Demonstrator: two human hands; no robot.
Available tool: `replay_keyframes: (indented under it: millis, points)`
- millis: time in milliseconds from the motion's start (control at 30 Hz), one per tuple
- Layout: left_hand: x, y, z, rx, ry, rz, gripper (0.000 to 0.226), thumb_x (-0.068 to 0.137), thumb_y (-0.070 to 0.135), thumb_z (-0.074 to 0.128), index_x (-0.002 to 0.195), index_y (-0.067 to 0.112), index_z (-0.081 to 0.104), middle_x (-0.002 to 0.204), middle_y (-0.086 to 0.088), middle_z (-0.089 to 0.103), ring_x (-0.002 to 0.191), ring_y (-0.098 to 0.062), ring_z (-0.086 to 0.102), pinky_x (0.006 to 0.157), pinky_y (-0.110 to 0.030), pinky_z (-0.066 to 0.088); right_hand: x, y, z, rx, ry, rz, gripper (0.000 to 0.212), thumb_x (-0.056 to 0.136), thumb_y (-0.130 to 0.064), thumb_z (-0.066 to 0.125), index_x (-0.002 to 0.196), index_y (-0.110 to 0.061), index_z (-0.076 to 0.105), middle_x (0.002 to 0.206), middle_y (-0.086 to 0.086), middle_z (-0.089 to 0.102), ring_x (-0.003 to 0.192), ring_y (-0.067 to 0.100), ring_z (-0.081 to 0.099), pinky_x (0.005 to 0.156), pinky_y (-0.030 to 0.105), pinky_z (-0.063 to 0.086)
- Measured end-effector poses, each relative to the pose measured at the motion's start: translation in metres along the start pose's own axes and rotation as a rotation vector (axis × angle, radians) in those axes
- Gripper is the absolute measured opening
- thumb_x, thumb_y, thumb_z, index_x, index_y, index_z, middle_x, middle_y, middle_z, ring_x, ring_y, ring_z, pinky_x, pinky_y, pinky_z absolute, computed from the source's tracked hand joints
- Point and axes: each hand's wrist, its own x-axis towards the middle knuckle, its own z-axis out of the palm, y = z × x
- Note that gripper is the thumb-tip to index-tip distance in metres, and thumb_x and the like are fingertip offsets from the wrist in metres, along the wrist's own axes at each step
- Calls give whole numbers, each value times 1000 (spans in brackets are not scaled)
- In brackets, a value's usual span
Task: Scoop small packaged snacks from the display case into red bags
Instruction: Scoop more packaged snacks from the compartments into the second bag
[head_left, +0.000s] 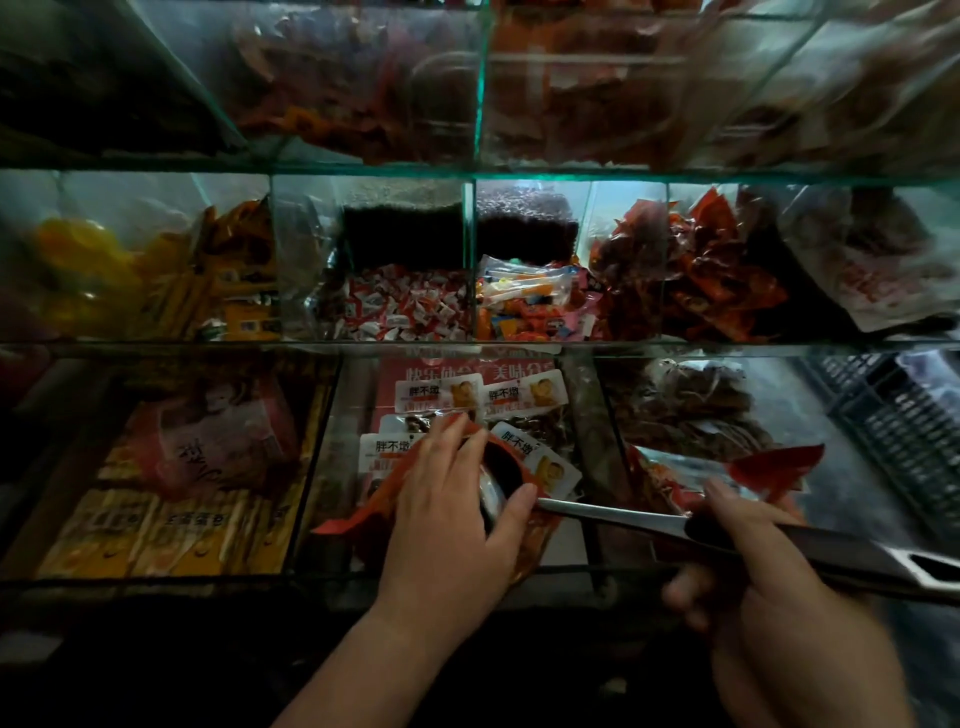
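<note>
Right hand (748, 566) gripping steel scoop (613, 515), left hand (457, 499) clutching crinkled red bag (374, 512) over white-labelled snack packets (524, 395)

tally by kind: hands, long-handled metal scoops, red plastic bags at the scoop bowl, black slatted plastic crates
hands: 2, left hand, right hand
long-handled metal scoop: 1
red plastic bag at its bowl: 1
black slatted plastic crate: 1
total: 5

Snack shop: glass display case (374, 347)
</note>
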Motion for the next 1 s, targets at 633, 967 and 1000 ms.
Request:
replay_keyframes:
  millis: [633, 967, 1000]
  points:
    - [176, 75, -15, 122, 76, 482, 54, 107, 40, 37, 152, 10, 40, 164, -11, 29, 154, -25, 16, 127, -43, 3, 38, -70, 39, 480, -59, -149, 15, 95, 2, 50, 92, -9, 60, 66, 4, 76, 79, 22, 78, 62, 23, 60]
    - [162, 52, -23, -185, 187, 202, 45, 99, 27, 60, 143, 19, 51, 148, -2, 48, 136, -21, 46, 112, -35, 37, 129, -57, 43, -888, -270, -1159, 18, 89, -20, 64, 107, -20, 67, 107, -10, 67, 97, 6, 64, 83, 28, 54]
    - [153, 45, -25, -209, 201, 199, 43, 98, 25, 62, 140, 21, 54, 141, 1, 51, 130, -19, 50, 108, -38, 43, 129, -56, 34, -898, -295, -1198, 19, 89, -21, 63, 108, -19, 67, 108, -8, 67, 98, 7, 65, 83, 29, 54]
